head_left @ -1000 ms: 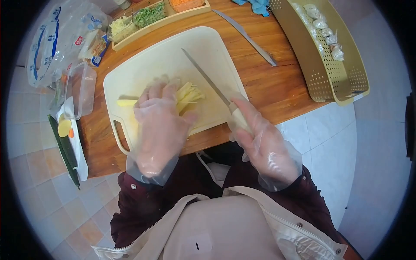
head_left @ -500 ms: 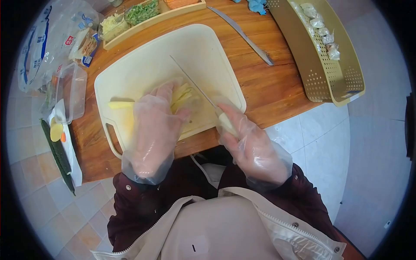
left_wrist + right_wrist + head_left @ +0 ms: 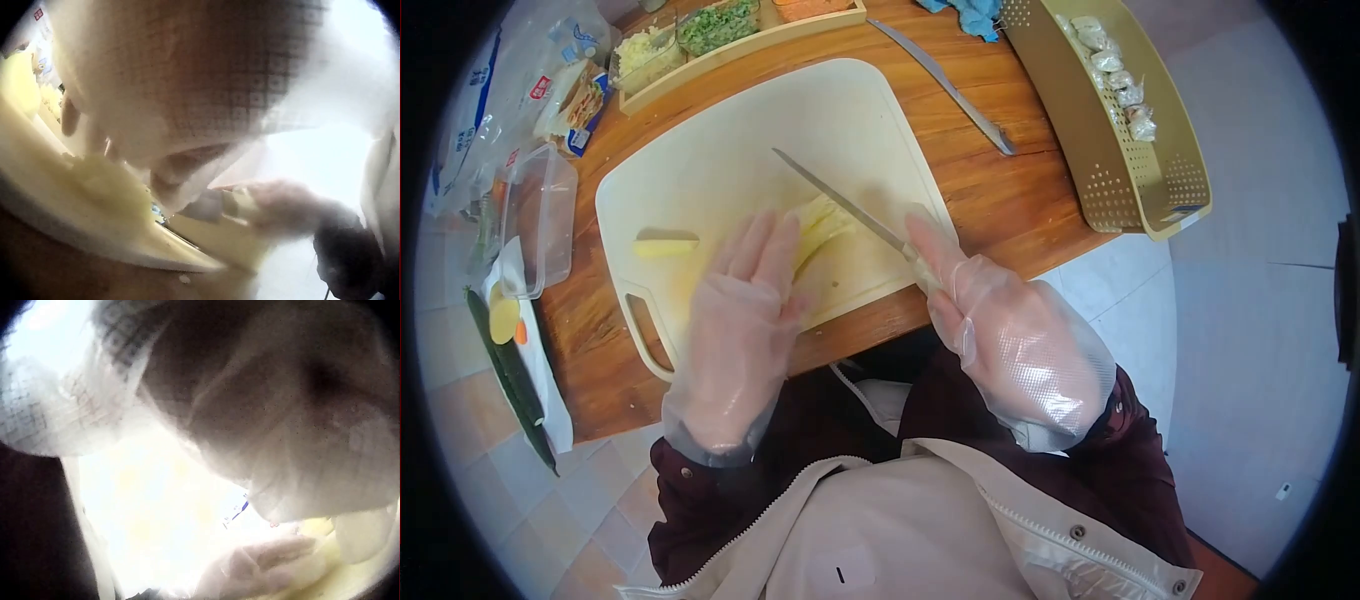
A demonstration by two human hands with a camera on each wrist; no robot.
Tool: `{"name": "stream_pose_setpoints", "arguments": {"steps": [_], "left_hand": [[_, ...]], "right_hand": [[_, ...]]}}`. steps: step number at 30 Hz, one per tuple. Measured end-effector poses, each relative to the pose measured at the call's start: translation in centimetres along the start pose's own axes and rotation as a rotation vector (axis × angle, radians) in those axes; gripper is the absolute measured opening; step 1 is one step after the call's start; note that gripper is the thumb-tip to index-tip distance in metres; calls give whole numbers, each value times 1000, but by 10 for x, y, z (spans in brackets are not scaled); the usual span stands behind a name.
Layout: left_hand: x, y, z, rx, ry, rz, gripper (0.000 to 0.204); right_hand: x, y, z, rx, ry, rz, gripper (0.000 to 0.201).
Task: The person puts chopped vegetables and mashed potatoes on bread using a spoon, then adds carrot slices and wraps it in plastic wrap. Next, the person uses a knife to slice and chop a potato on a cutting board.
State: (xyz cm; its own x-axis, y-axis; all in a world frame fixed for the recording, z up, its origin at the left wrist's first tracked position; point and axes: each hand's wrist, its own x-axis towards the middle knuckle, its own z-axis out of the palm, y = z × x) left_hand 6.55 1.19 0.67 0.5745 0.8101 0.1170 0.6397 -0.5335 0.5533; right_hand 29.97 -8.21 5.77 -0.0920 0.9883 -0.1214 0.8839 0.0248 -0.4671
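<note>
The right hand [image 3: 990, 320] gripped the knife [image 3: 842, 201], blade over the board [image 3: 700, 150]. The left hand [image 3: 740, 310], fingers extended, was beside the yellow strips [image 3: 822, 232], which lay on the board with 1 stick [image 3: 665, 247].

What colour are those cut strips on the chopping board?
The strips are pale yellow; the head view shows them best.

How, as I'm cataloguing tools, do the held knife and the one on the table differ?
The held knife is in the right hand, over the cutting board; the table knife lies on the wooden table. The held knife's handle is pale; the table knife looks mostly grey. Both have long, pointed blades.
</note>
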Motion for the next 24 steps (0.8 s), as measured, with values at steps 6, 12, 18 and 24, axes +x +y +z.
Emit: {"name": "stream_pose_setpoints", "arguments": {"steps": [6,12,18,24], "left_hand": [[-11,-15,8,128,-72,114,68],[-11,-27,15,85,-63,177,67],[-8,-25,13,56,-56,162,63],[-4,-17,5,55,-57,160,62]], "right_hand": [[-7,-10,1,-72,-13,17,62],[-21,-16,12,99,-33,122,63],[-15,-10,41,-34,-58,102,65],[-12,2,35,417,17,164,57]]}}
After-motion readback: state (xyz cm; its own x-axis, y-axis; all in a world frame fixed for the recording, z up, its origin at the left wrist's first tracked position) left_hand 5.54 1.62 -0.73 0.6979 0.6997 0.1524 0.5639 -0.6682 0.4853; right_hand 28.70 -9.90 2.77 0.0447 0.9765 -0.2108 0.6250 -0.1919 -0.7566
